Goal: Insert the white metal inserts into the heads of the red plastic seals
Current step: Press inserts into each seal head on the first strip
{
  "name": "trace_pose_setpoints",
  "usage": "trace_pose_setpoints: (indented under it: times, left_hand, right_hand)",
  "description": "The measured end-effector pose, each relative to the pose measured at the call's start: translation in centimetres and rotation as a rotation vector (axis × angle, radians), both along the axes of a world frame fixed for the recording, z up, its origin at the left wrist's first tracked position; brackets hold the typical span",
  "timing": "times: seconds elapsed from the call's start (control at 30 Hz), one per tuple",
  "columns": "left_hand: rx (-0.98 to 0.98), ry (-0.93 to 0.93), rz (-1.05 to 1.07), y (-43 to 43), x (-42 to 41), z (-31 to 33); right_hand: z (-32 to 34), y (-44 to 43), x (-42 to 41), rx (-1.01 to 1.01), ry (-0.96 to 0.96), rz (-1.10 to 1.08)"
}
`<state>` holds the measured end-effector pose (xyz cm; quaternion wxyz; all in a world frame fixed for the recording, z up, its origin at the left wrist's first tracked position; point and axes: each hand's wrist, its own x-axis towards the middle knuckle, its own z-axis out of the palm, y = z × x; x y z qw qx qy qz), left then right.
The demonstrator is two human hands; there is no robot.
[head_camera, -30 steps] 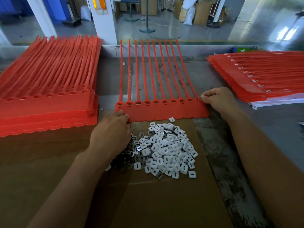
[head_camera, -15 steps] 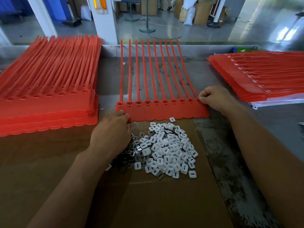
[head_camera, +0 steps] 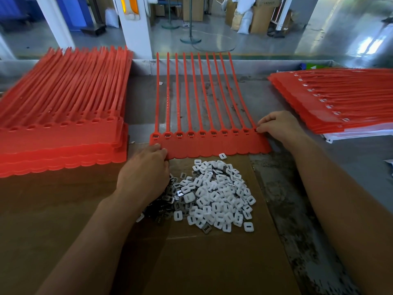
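Factory floor is showing beyond the far edge of a grey desk (head_camera: 350, 167), where a person is working over a brown cardboard sheet (head_camera: 212, 262). A strip of red seals (head_camera: 212, 143) is lying across the far end of the sheet, its tails pointing away and its row of heads facing up.

The left hand (head_camera: 146, 173) is pinching the strip's near left corner, fingers curled onto the flat tab and pinning it down. The right hand (head_camera: 276, 124) is closing curled fingertips on the head at the strip's right end; whether an insert is sitting beneath them cannot be told. The other heads are showing pale pieces in their sockets, so the last socket appears to be the one being filled.

Doing this well is likely calling for the insert to be sitting square in its socket before pressure is going straight down, with the left hand stopping the strip from sliding or buckling.

The white inserts (head_camera: 217, 194) are lying heaped on the sheet just near of the strip, partly hidden under the left hand and well apart from the right hand. More red strips are resting in a left stack (head_camera: 63, 124) and a right stack (head_camera: 340, 103).
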<state>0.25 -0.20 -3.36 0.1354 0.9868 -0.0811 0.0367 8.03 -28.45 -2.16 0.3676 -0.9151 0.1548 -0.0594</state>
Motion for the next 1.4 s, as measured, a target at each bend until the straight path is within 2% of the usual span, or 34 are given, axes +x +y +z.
trace_pose_setpoints:
  times: [0.1,0.27,0.33,0.43,0.53,0.93,1.17,1.4]
  left_hand:
    - [-0.003,0.000,0.003,0.0,0.0,0.0]
    - [-0.009,-0.002,0.004,0.0,0.0,0.0]
    - [-0.009,-0.007,0.006,0.1,0.1,-0.1]
    - [-0.009,-0.012,0.004,0.1,0.1,-0.1]
    - [-0.007,-0.008,0.006,0.1,0.0,-0.1]
    - [-0.024,-0.022,0.010,0.1,-0.1,-0.2]
    - [-0.019,-0.009,0.010,0.0,0.0,0.0]
    - [-0.024,-0.017,-0.002,0.0,-0.1,0.0]
  right_hand:
    - [-0.1,0.0,-0.2,0.018,-0.018,0.002]
    - [0.7,1.8,-2.0,-0.088,-0.168,0.055]
    - [1.6,3.0,-3.0,-0.071,-0.152,0.213]
    - [2.3,4.9,-4.3,-0.134,-0.015,0.545]
    - [1.7,6.3,-4.8,-0.234,0.043,0.663]
    - [0.8,7.0,-4.9,-0.288,0.050,0.631]
    - [2.1,7.7,-4.3,-0.297,0.144,0.661]
    - [2.9,11.0,-2.9,-0.167,-0.015,0.649]
